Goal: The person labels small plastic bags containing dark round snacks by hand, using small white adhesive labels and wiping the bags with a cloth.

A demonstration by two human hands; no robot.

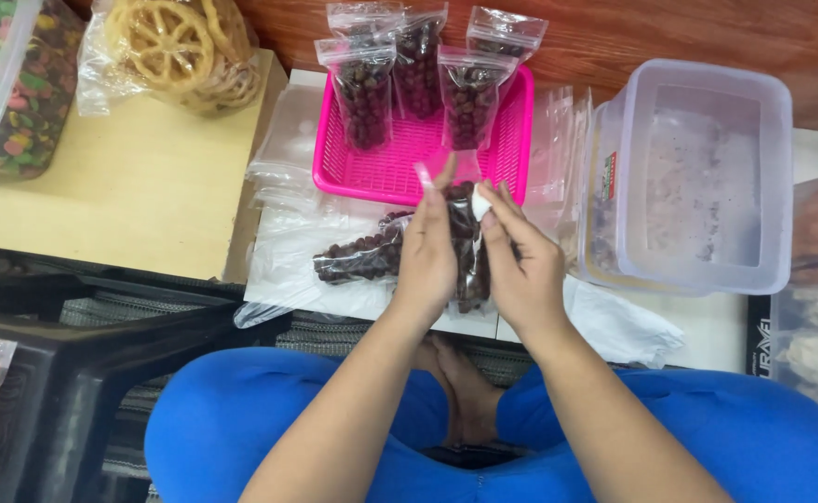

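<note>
Wheel-shaped snacks point(181, 51) bagged at far left. Left hand point(427, 251) and right hand point(520, 261) both pinch shut the top of a small pouch of brown balls point(469, 265), held upright before the pink basket point(399, 163). Clear tub point(707, 168) lies right.

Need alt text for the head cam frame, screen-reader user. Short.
Seen from above, a seated person's left hand and right hand pinch the top of a small clear bag of brown round snacks. Beyond stands a pink basket with four filled bags, and an empty clear plastic tub to the right.
</note>
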